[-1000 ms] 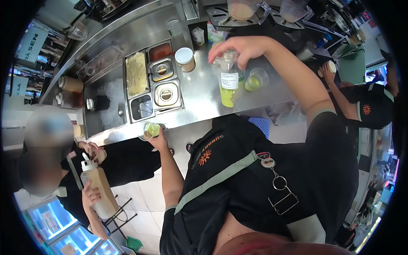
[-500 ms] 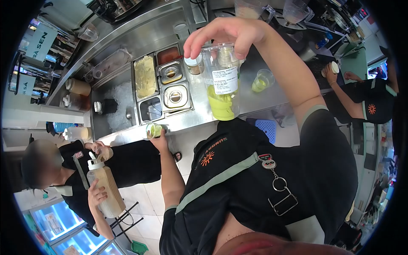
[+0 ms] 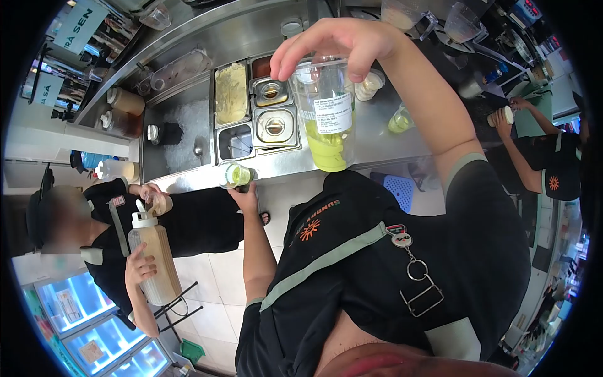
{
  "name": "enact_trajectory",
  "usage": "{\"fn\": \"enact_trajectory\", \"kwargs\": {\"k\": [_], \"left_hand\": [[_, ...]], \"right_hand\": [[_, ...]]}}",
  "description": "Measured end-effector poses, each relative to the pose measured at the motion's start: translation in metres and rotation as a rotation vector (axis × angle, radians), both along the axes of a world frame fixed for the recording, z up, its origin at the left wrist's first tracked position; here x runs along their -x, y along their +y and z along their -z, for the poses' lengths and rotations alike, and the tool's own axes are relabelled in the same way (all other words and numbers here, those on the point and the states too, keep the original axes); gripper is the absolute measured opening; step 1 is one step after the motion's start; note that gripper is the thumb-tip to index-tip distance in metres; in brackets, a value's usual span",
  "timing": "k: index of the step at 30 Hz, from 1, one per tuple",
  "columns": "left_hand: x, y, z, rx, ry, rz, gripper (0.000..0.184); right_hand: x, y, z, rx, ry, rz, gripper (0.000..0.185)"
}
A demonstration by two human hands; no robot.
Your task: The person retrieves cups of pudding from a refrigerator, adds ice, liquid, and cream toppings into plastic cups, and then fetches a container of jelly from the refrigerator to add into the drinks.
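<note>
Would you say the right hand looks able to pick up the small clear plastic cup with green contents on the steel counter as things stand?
Probably not: the right hand holds a tall, clear, white-labelled plastic cup by its rim, though the small cup seems near enough.

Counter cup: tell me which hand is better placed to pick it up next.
Right, probably. The right hand appears nearer the counter cup, though it would first need to release the labelled cup. The left hand is farther off and also holds a small cup.
</note>
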State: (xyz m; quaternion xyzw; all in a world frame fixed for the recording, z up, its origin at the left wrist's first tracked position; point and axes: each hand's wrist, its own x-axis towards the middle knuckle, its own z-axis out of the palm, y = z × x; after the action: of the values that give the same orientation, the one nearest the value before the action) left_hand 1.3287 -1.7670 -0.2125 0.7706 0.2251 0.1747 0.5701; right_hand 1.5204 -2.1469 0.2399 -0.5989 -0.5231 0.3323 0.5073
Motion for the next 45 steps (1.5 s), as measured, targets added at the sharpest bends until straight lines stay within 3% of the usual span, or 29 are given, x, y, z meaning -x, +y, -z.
{"fn": "enact_trajectory", "kwargs": {"k": [4, 8, 9, 11, 13, 16, 20, 22, 25, 28, 29, 30, 32, 35, 37, 41, 43, 44, 45], "left_hand": [[0.042, -0.009, 0.019, 0.064, 0.097, -0.114, 0.091], [0.093, -0.029, 0.039, 0.263, 0.226, -0.176, 0.086], [0.109, -0.026, 0.062, 0.294, 0.191, -0.133, 0.078], [0.13, -0.044, 0.049, 0.304, 0.185, -0.154, 0.068], [0.147, -0.048, 0.051, 0.306, 0.199, -0.153, 0.062], [0.157, -0.053, 0.037, 0.309, 0.238, -0.173, 0.063], [0.154, -0.049, 0.032, 0.308, 0.194, -0.168, 0.064], [0.154, -0.045, 0.039, 0.291, 0.211, -0.16, 0.064], [0.141, -0.041, 0.049, 0.325, 0.083, -0.102, 0.069], [0.12, -0.04, 0.035, 0.446, 0.082, -0.172, 0.075], [0.107, -0.042, 0.011, 0.331, 0.125, -0.169, 0.078], [0.094, -0.042, -0.003, 0.378, 0.108, -0.173, 0.081], [0.068, -0.03, 0.005, 0.23, 0.098, -0.185, 0.086], [0.027, -0.039, -0.014, 0.055, 0.141, -0.214, 0.091], [0.009, -0.029, 0.012, 0.009, 0.086, -0.181, 0.091], [-0.016, -0.028, 0.005, -0.028, -0.019, -0.104, 0.079], [-0.019, -0.035, -0.005, -0.001, -0.046, -0.1, 0.078], [-0.019, -0.042, -0.009, -0.006, -0.048, -0.081, 0.078], [-0.017, -0.045, -0.01, 0.032, -0.029, -0.115, 0.08]], "right_hand": [[-0.002, 0.011, 0.002, 0.029, 0.031, -0.005, 0.084], [0.01, 0.038, 0.025, 0.118, -0.171, -0.027, 0.089], [0.025, 0.05, 0.041, 0.172, -0.292, 0.014, 0.093], [0.057, 0.073, 0.086, 0.274, -0.656, 0.056, 0.103], [0.076, 0.101, 0.138, 0.416, -0.744, 0.079, 0.11], [0.077, 0.134, 0.221, 0.412, -0.816, 0.126, 0.115], [0.07, 0.159, 0.27, 0.44, -0.792, 0.144, 0.116], [0.07, 0.163, 0.274, 0.337, -0.821, 0.192, 0.109], [0.069, 0.14, 0.252, 0.5, -0.811, 0.181, 0.105], [0.058, 0.062, 0.237, 0.557, -0.719, 0.47, 0.086], [0.053, 0.023, 0.235, 0.666, -0.644, 0.649, 0.082], [0.051, -0.018, 0.228, 0.767, -0.569, 0.821, 0.079], [0.053, -0.082, 0.186, 1.276, -0.454, 1.057, 0.089], [0.059, -0.152, 0.211, 1.325, -0.453, 1.259, 0.094], [0.059, -0.169, 0.235, 1.452, -0.15, 1.394, 0.093], [0.059, -0.191, 0.249, 1.374, -0.072, 1.34, 0.088], [0.066, -0.201, 0.233, 1.038, -0.23, 1.165, 0.081], [0.067, -0.206, 0.219, 1.037, -0.219, 1.184, 0.081], [0.066, -0.206, 0.19, 0.884, -0.234, 1.012, 0.079]]}}
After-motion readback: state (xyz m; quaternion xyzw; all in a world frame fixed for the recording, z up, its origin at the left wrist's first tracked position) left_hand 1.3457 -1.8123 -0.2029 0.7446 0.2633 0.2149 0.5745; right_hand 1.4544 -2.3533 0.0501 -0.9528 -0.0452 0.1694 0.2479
